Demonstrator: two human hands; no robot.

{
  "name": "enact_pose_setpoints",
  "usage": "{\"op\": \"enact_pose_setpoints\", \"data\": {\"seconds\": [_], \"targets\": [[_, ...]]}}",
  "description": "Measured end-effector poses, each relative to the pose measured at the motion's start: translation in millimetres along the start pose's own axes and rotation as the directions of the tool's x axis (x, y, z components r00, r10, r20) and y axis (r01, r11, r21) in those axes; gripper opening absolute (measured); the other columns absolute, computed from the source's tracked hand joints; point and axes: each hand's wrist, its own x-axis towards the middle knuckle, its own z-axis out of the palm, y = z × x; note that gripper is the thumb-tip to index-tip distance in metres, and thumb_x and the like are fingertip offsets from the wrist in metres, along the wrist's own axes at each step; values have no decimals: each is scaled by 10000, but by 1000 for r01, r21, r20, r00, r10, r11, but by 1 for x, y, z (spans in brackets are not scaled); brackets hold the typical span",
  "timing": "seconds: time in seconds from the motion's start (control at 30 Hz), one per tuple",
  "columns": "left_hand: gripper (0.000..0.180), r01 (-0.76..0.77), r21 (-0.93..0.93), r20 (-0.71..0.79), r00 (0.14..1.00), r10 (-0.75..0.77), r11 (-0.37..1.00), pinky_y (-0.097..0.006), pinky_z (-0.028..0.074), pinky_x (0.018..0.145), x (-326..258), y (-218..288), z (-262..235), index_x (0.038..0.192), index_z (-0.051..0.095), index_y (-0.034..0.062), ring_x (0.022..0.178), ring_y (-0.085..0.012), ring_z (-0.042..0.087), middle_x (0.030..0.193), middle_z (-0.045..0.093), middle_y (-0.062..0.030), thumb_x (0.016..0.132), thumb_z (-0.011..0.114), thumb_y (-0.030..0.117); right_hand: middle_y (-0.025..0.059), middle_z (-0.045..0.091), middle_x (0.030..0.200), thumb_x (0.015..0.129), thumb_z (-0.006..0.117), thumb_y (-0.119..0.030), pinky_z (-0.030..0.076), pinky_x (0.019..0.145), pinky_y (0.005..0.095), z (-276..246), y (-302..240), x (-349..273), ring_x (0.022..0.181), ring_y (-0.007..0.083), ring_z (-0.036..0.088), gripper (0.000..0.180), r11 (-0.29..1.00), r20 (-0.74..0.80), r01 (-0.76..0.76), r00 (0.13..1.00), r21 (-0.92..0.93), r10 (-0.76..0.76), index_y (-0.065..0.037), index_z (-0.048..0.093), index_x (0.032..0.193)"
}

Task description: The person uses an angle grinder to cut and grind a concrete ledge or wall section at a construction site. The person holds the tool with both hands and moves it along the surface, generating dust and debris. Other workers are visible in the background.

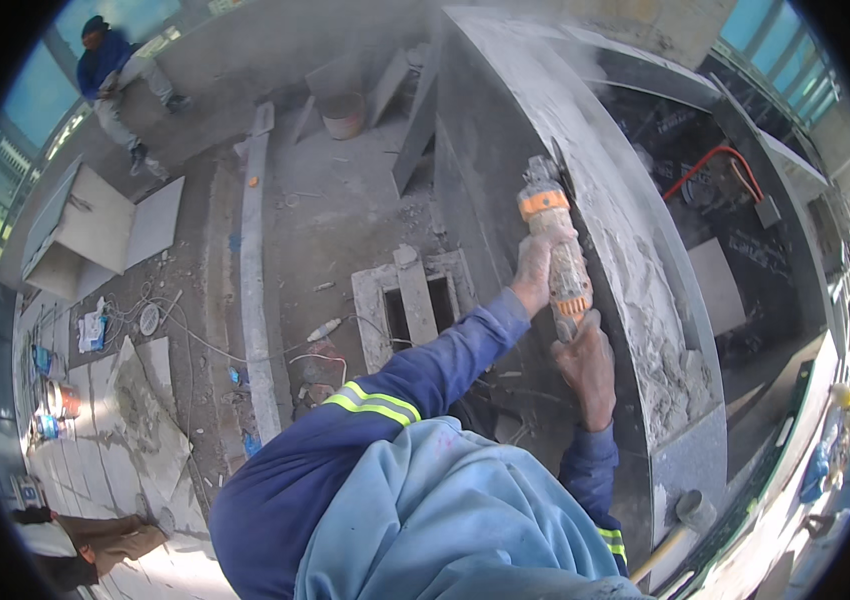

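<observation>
Both my hands grip a dusty angle grinder [570,268] with orange bands. My left hand [535,265] is wrapped round its body behind the head. Lower down, my right hand [590,368] closes round the rear end. The grinder's thin disc [559,160] stands edge-on along a grey slab-faced wall [485,150]. Beside the disc, rough pale mortar [635,265] runs along the wall top. Dust hangs in the air near the far end. Whether the disc touches the slab I cannot tell.
To the right lies a dark recess with a red curved bar [715,155]. A mallet [695,510] rests near my right arm. Left are a framed floor opening [375,320], a cable [210,345], a bucket [343,120] and leaning slabs [95,235]. A person [110,70] sits far left.
</observation>
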Motion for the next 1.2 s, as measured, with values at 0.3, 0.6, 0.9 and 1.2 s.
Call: {"op": "enact_pose_setpoints", "data": {"seconds": [0.3, 0.6, 0.9, 1.2], "targets": [[295, -47, 30, 17, 999, 46, 998, -408, 602, 564, -20, 8, 20, 1019, 602, 58, 635, -221, 665, 802, 633, -91, 838, 749, 238, 374, 658, 876, 763, 661, -51, 511, 781, 611, -7, -14, -6, 891, 572, 649, 326, 998, -26, -16, 1000, -58, 14, 50, 464, 1003], [338, -96, 29, -7, 995, 97, 995, -390, 545, 520, -22, -2, 26, 1001, 587, 57, 572, -217, 628, 761, 607, -75, 806, 764, 269, 258, 629, 899, 745, 696, -70, 493, 741, 569, 9, 35, 1, 800, 512, 630, 405, 995, -47, 92, 995, 38, -90, 37, 474, 1066], [528, -134, 247, -128, 977, 170, 960, -435, 478, 708, -22, -1, 25, 1055, 626, 29, 782, -277, 646, 879, 646, -116, 690, 760, 387, 250, 630, 895, 751, 701, -69, 502, 728, 551, 14, -7, 19, 791, 489, 635, 406, 962, -60, 198, 980, 190, -189, 38, 477, 1072], [556, -130, 255, -128, 978, 167, 958, -442, 485, 721, -27, 4, 28, 1077, 625, 22, 811, -278, 654, 917, 657, -127, 682, 764, 389, 242, 632, 890, 756, 706, -68, 510, 714, 533, 22, -41, 32, 782, 466, 640, 408, 944, -16, 204, 978, 259, -207, 40, 481, 1079]]}}
